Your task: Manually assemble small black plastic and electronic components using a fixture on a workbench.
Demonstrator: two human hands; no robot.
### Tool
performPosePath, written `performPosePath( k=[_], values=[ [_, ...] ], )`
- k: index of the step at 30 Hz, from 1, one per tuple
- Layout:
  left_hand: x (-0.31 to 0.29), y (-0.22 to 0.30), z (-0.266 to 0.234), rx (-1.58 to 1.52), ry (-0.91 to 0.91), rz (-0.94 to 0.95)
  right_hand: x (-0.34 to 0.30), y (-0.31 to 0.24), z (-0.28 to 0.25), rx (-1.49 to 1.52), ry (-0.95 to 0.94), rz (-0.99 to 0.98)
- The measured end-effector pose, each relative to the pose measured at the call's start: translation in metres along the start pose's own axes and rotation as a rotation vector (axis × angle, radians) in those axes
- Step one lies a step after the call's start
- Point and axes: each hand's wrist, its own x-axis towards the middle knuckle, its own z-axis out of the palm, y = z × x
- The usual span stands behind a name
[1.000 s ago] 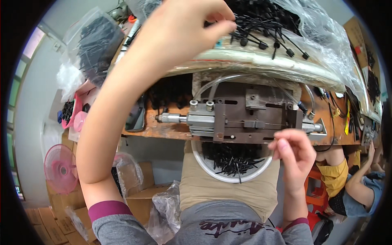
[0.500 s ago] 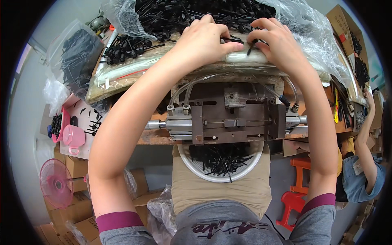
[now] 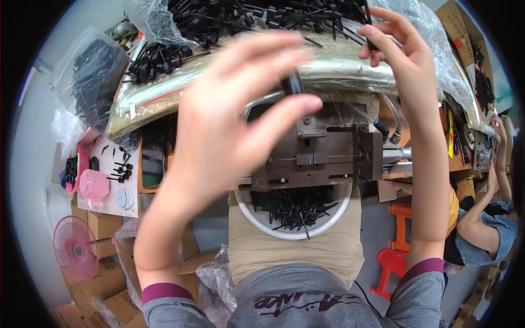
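Note:
My left hand (image 3: 229,109), smeared by motion, is above the left side of the metal clamping fixture (image 3: 322,147). Between its thumb and fingers shows a blurred black stem-like plastic part (image 3: 294,83). Farther off, my right hand (image 3: 407,52) pinches another thin black plastic part (image 3: 370,38) upright at the right edge of a heap of similar black parts (image 3: 219,19). The heap lies on a plastic-wrapped padded surface (image 3: 350,71). In the fixture's middle sits a small metal block (image 3: 310,159). On my lap a white basket (image 3: 262,229) holds many black parts.
Clear air hoses (image 3: 391,109) run to the fixture's right cylinder. At left are a pink cup (image 3: 94,185), a round white-lidded container (image 3: 124,197), loose black parts and a pink fan (image 3: 76,249). A red stool (image 3: 391,268) and another person's arm (image 3: 481,210) are at right.
My left hand has come back from the heap toward me, over the fixture, with a black part. My right hand has shifted right and lifted its part upright.

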Motion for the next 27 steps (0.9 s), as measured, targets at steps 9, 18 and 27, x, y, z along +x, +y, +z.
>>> performPosePath(
  k=[9,18,27],
  values=[
    [-0.113,0.073,0.050,-0.213,-0.116,-0.286,-0.068,-0.024,0.016,0.332,0.023,0.241],
    [-0.129,0.073,0.079,0.014,-0.179,-0.274,-0.109,-0.027,0.020,0.488,0.074,0.296],
    [-0.116,0.071,0.081,0.219,-0.190,-0.223,-0.135,-0.030,0.018,0.529,0.012,0.327]
  ],
)
